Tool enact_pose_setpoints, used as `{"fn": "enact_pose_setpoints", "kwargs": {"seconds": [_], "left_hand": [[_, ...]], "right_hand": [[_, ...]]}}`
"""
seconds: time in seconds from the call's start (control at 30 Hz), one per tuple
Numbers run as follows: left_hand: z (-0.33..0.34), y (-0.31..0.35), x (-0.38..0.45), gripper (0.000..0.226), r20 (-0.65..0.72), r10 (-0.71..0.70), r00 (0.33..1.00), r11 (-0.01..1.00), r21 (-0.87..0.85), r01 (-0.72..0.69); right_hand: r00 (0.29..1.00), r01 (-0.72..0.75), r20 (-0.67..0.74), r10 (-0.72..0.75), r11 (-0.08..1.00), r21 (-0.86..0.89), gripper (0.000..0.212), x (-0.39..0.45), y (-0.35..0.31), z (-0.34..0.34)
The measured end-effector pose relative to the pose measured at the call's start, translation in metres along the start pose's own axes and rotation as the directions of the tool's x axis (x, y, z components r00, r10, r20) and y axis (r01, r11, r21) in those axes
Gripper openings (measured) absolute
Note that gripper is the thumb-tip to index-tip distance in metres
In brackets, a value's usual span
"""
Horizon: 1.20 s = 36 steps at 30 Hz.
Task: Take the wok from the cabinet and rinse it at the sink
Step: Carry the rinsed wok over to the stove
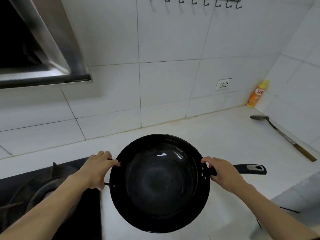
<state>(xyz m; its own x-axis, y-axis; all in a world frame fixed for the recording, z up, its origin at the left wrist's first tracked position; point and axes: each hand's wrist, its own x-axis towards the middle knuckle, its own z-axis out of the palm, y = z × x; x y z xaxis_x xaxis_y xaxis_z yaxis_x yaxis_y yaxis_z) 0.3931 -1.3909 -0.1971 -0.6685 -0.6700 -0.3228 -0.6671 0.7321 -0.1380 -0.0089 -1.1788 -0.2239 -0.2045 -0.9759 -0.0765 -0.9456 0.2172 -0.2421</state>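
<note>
Wok (160,182) in view, black, mouth up, held level over the white counter (225,141); I cannot tell whether its base rests on the surface or hangs just above it. Inside looks dry, one small glint of light near the far wall. My left hand (98,168) is closed around the small wire loop handle on the wok's left rim, fingers curled over the top. My right hand (223,174) is wrapped on the root of the long black handle (249,169), just beside the rivets, with the rest of the handle sticking out past it. To the left, a dark stove top (52,196) with a burner ring, partly under my left forearm; above it a steel range hood (43,49). Far right: a metal spatula (284,135) lying on the counter along the side wall, an orange bottle (257,94) in the corner, a wall socket (223,84), hooks (194,1) overhead. No sink or tap visible. Judgement: the fetch from the cabinet is done, carry stage in hand. Next calls for turning to find the sink, both grips kept, wok level.
</note>
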Motion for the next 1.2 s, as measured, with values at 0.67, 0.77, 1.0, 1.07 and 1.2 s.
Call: {"fn": "enact_pose_setpoints", "kwargs": {"seconds": [0.67, 0.77, 1.0, 1.07, 1.2], "left_hand": [[0.045, -0.025, -0.007, 0.091, 0.069, -0.264, 0.962, 0.962, -0.059, 0.268], [0.050, -0.027, -0.003, 0.090, 0.075, -0.269, 0.960, 0.961, -0.046, 0.273], [0.058, -0.032, 0.012, 0.091, 0.097, -0.277, 0.956, 0.959, -0.040, 0.282], [0.060, -0.032, 0.015, 0.091, 0.105, -0.279, 0.954, 0.958, -0.031, 0.284], [0.061, -0.033, 0.019, 0.090, 0.116, -0.288, 0.950, 0.956, -0.024, 0.293]], "right_hand": [[0.971, 0.217, 0.083, -0.225, 0.971, 0.097, 0.055, 0.110, -0.020, 0.040], [0.971, 0.208, 0.096, -0.218, 0.972, 0.109, 0.055, 0.115, -0.020, 0.048], [0.977, 0.171, 0.109, -0.186, 0.976, 0.132, 0.057, 0.125, -0.019, 0.060], [0.978, 0.160, 0.110, -0.176, 0.977, 0.139, 0.058, 0.127, -0.019, 0.062], [0.982, 0.138, 0.104, -0.155, 0.978, 0.159, 0.058, 0.129, -0.018, 0.067]]}}
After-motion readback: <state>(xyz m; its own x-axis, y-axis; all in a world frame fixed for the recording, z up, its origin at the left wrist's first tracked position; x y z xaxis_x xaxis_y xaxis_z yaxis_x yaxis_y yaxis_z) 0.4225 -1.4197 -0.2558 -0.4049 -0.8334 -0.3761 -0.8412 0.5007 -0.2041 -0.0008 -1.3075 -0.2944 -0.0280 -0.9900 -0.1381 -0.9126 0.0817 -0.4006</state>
